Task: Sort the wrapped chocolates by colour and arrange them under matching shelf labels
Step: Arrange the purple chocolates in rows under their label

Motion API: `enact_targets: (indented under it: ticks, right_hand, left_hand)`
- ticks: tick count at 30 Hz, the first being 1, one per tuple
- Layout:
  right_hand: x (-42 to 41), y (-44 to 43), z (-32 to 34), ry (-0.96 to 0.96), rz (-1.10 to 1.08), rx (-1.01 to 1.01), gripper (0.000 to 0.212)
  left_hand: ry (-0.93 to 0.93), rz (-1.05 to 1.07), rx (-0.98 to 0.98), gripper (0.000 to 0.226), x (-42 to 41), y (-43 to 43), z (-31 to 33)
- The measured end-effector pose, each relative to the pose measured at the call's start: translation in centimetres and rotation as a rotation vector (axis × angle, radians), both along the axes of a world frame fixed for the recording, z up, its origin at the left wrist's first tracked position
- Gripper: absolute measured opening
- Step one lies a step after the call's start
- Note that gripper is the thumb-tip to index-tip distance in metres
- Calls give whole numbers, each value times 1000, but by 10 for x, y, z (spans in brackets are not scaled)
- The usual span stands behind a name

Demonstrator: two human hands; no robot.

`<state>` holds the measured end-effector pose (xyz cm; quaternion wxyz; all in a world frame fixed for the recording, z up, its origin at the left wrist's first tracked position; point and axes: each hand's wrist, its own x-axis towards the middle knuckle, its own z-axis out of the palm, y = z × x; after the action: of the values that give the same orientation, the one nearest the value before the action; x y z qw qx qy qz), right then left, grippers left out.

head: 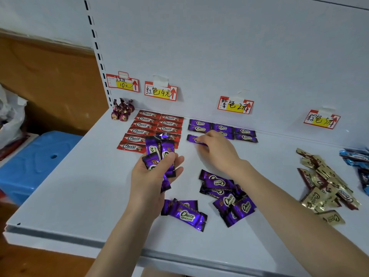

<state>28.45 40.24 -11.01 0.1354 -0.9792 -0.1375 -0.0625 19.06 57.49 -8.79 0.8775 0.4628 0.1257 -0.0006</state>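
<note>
Right hand [213, 150] pinches one purple chocolate [192, 138], low on the shelf [79, 186] under the purple label [235, 104]. Left hand [153, 176] grips a fanned purple bundle [159, 150]. Risk: loose bundle slips onto the red rows [149, 126] just beyond it.

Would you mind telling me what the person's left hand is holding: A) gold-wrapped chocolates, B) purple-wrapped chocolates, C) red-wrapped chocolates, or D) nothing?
B: the left hand grips a bunch of purple-wrapped chocolates, while the right hand pinches a single purple chocolate on the shelf.
</note>
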Motion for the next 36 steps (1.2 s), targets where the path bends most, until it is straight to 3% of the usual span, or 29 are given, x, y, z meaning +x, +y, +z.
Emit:
enact_targets:
  ticks: [12, 20, 22, 25, 27, 30, 32, 36]
  right_hand:
    - [14, 3, -5, -37, -33, -2, 34]
    - [11, 6, 0, 8, -56, 26, 35]
    - [6, 9, 9, 19, -39, 120, 34]
    - [-12, 18, 33, -27, -9, 490, 20]
    - [-30, 23, 51, 40, 39, 693, 11]
    - [-56, 26, 68, 178, 119, 722, 3]
    - [-67, 26, 72, 211, 147, 749, 9]
    - [-82, 15, 74, 236, 59, 842, 11]
  left_hand:
    - [6, 5, -3, 22, 0, 1, 0]
    - [109, -27, -157, 6, 2, 0, 6]
    - [68, -54, -134, 11, 0, -1, 7]
    - [1, -102, -82, 14, -4, -2, 8]
    - [-36, -144, -52, 14, -6, -4, 9]
    - [-87, -194, 0, 15, -9, -9, 11]
    - [-114, -206, 23, 15, -12, -12, 13]
    - [-122, -203, 17, 13, -18, -17, 14]
